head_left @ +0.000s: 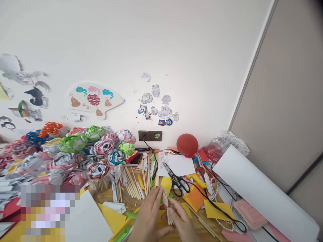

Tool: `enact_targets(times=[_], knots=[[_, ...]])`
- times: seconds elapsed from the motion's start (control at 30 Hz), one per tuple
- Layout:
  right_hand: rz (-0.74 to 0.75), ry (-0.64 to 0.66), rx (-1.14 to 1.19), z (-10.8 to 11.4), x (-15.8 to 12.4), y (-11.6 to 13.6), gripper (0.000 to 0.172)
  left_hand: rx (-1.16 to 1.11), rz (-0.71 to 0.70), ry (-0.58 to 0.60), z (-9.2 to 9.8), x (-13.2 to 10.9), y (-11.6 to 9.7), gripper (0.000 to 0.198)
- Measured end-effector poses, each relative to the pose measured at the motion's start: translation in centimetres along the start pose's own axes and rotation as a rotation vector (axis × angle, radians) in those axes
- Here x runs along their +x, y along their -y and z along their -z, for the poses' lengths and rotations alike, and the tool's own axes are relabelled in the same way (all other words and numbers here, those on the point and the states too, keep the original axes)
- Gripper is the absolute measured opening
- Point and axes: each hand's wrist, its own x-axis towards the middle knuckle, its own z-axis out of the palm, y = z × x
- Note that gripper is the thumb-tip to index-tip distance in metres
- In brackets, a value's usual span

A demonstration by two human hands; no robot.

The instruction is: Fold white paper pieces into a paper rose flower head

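At the front of the table, a small bundle of folded paper point(165, 199) stands between my hands. It is pinched narrow in the middle and fans into thin layers above and below. My left hand point(147, 215) presses on its left side, fingers at the upper part and thumb near the bottom. On the other side, my right hand point(182, 220) grips it between thumb and fingers near the narrow middle. Just beyond the hands lie black-handled scissors point(178, 181) with open blades. Yellow paper point(166, 186) and a stack of orange paper point(193, 198) lie close by.
Paper flowers point(75, 161) are heaped at the left. Wooden sticks point(130, 183) lie behind my hands, near a written sheet point(174, 164). A red balloon point(187, 144) rests against the wall. At right are a large white paper roll point(264, 195), a black cable point(222, 213) and a pink keyboard point(249, 214).
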Motion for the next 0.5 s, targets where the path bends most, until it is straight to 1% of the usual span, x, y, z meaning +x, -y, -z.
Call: enact_targets(times=[0.1,0.2,0.27,0.3,0.43,0.5], knots=[[0.019,-0.021,-0.063,0.2,-0.1,0.9,0.058,-0.006,0.03,0.007,0.0,0.1,-0.1,0.115],[0.047,-0.085,-0.137,0.5,-0.3,1.8,0.057,-0.011,0.017,-0.012,0.4,0.2,0.2,0.1],[0.051,-0.123,-0.167,0.7,-0.3,2.0,0.057,-0.006,0.007,-0.022,0.7,0.3,0.4,0.094],[0.05,-0.135,-0.174,0.7,-0.3,1.9,0.058,-0.007,0.008,-0.017,0.8,0.3,0.4,0.095],[0.056,-0.165,-0.157,0.3,-0.2,0.9,0.058,-0.016,0.023,0.014,0.4,0.2,0.0,0.118],[0.056,-0.162,-0.155,-0.2,-0.3,0.5,0.056,-0.01,0.038,0.02,0.1,0.2,-0.4,0.124]])
